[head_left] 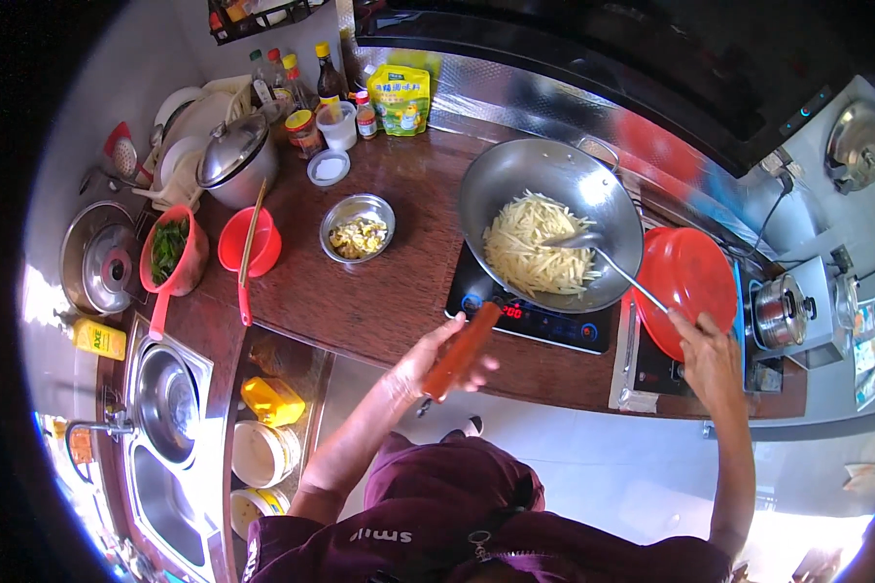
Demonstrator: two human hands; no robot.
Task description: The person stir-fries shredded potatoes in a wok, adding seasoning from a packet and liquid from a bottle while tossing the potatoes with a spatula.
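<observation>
A steel wok [554,157] with a wooden handle [463,350] sits on a lit induction cooktop [554,329]. Pale shredded strips of food [525,244] fill its bottom. My left hand [441,364] is at the wooden handle, thumb and fingers apart around it; whether it grips cannot be told. In my right hand [707,353] is the shaft of a metal wok spatula [627,277], its head resting on the strips. A red plastic basin [689,284] lies beside the wok, behind the spatula shaft.
On the wooden counter [408,306] stand a metal bowl of chopped food [357,229], a red ladle with chopsticks [251,240], a red scoop of green leaves [171,251], a lidded pot [240,164], and several seasoning bottles [328,80]. A double sink [168,408] is at left, a steel pot [780,310] at right.
</observation>
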